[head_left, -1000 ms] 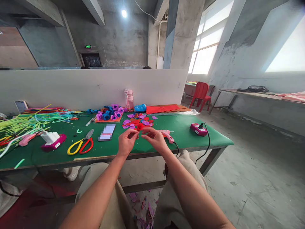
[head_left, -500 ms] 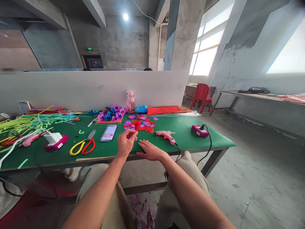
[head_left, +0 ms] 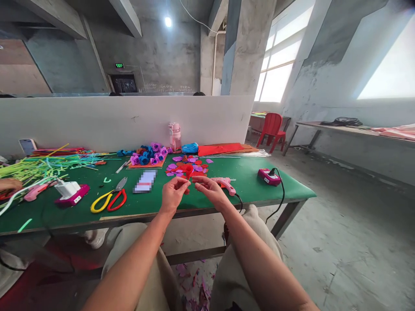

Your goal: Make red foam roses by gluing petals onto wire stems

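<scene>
Between thumb and fingertips, my left hand (head_left: 173, 193) pinches the base of a small red paper flower (head_left: 189, 169), upright and cupped. My right hand (head_left: 210, 191) hovers just right of it, fingers stretched and apart with nothing visibly in them; whether a fingertip touches the flower I cannot tell. Behind both hands lie loose purple and red paper petals (head_left: 177, 166). A pink glue gun (head_left: 229, 186) lies on the green tabletop (head_left: 253, 166), partly covered by my right hand.
Scissors (head_left: 113, 197) with yellow and red handles and a phone (head_left: 145, 181) lie left. Finished purple and blue flowers (head_left: 155, 154) sit behind. A corded magenta socket block (head_left: 269, 177) stands right. Another person's hand (head_left: 10, 185) is among green strips at far left.
My right hand has lifted off the table edge and come up beside the flower. The red flower stands more upright in my left hand. Another person's hand has appeared at far left.
</scene>
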A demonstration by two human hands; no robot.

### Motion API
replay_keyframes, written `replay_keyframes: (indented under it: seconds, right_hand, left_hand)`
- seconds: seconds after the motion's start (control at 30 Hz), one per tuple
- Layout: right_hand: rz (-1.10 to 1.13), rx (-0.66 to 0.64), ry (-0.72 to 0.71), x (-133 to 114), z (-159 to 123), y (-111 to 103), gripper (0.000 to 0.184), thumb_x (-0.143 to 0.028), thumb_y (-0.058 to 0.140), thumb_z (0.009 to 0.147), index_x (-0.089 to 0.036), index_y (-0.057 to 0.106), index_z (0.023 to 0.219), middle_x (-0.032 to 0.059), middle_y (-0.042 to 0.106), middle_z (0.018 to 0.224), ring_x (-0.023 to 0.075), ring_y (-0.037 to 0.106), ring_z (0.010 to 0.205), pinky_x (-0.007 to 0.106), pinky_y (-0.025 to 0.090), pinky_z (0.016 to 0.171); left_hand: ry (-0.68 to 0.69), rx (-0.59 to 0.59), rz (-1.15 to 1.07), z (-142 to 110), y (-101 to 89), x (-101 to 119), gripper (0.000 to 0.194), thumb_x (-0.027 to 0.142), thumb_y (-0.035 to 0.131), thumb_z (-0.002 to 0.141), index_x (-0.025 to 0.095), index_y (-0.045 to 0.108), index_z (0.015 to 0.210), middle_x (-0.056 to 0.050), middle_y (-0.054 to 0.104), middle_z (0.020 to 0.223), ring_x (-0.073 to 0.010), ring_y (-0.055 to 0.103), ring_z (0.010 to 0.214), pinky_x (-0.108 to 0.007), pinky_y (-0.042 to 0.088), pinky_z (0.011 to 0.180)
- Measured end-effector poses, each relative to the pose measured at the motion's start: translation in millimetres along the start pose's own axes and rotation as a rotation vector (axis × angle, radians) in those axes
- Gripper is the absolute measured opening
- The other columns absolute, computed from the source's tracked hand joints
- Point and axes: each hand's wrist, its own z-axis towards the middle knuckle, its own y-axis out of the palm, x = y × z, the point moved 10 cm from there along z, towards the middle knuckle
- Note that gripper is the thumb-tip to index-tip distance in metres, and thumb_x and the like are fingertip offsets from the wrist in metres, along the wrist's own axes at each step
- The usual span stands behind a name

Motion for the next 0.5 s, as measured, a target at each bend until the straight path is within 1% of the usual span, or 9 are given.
replay_keyframes:
  seconds: [0.03,0.07,0.17,0.3,0.5]
  right_hand:
    - [0.038,-0.011,-0.001,-1.3,0.0,4.9,0.033,-0.038,0.066,0.072,-0.021,0.066,0.100,0.0019,0.067,0.093,0.0121,0.060,0.082,0.026,0.045,0.077]
    - [0.080,-0.024,0.001,-1.8,0.1,9.8,0.033,-0.040,0.066,0.072,-0.021,0.067,0.098,0.0016,0.068,0.090,0.0130,0.060,0.082,0.028,0.044,0.079]
    - [0.197,-0.028,-0.010,-2.3,0.9,18.7,0.035,-0.042,0.071,0.065,-0.021,0.068,0.093,-0.0008,0.068,0.075,0.0138,0.060,0.070,0.031,0.046,0.075]
    - [0.261,0.035,-0.064,-5.2,1.5,15.7,0.032,-0.038,0.075,0.062,-0.022,0.067,0.088,-0.0015,0.067,0.070,0.0135,0.059,0.065,0.029,0.046,0.069]
    - [0.259,0.040,-0.023,-0.6,1.2,17.8,0.030,-0.040,0.075,0.060,-0.021,0.067,0.082,-0.0024,0.064,0.060,0.0142,0.058,0.057,0.030,0.046,0.063]
  left_hand:
    - [0.001,-0.009,-0.009,-0.8,1.9,1.5,0.020,0.036,0.067,0.068,0.017,0.062,0.069,0.002,0.059,0.055,-0.0113,0.058,0.048,-0.023,0.049,0.049]
    - [0.008,-0.019,-0.019,-1.7,3.8,3.7,0.021,0.037,0.067,0.068,0.017,0.062,0.069,0.002,0.059,0.055,-0.0112,0.057,0.049,-0.023,0.049,0.049]
    - [0.045,-0.047,-0.042,-4.6,8.1,13.2,0.021,0.037,0.067,0.068,0.017,0.062,0.069,0.003,0.058,0.053,-0.0105,0.055,0.049,-0.022,0.047,0.050]
    - [0.047,-0.069,-0.017,-8.0,10.9,18.7,0.020,0.037,0.067,0.069,0.018,0.061,0.068,0.003,0.057,0.050,-0.0095,0.053,0.048,-0.021,0.044,0.049]
    - [0.023,-0.077,-0.038,-8.2,11.3,13.3,0.023,0.040,0.066,0.069,0.018,0.059,0.067,0.003,0.057,0.050,-0.0103,0.052,0.046,-0.023,0.044,0.048]
